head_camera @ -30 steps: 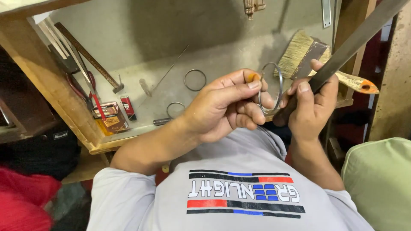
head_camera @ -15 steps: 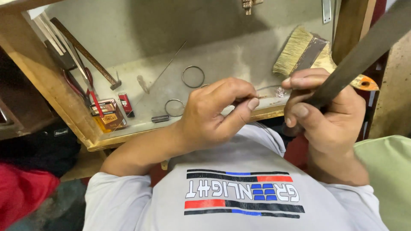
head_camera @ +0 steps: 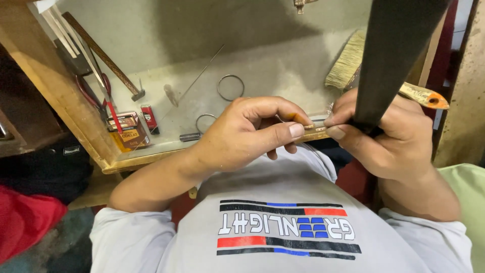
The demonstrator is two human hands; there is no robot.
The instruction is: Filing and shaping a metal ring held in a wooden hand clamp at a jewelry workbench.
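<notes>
Left hand (head_camera: pixel 247 134): fingers curled, thumb and forefinger pinched shut on a thin metal ring (head_camera: pixel 318 124), of which only a short pale arc shows between the two hands, just above the near edge of the desk (head_camera: pixel 283 76). Right hand (head_camera: pixel 386 136): grip closed around a long dark flat file (head_camera: pixel 394 55), whose blade rises steeply toward the top edge of the view; the thumb tip lies just beside the ring, and the file's lower end meets the ring at the same spot. Desk, wooden rim, dusty grey top. Loose rings: one (head_camera: pixel 231 87) mid-desk, one (head_camera: pixel 204 123) nearer the front edge, both apart from the hands. Small hammer (head_camera: pixel 103 55) with long dark handle, leaning along the left side. Red-handled pliers (head_camera: pixel 96 98) beside it. Small orange-and-red boxes (head_camera: pixel 129 129) at the near left corner. Straw-bristled brush (head_camera: pixel 348 63) at the right side, partly hidden behind the file. Thin wire rod (head_camera: pixel 202 73) lying diagonally mid-desk.
</notes>
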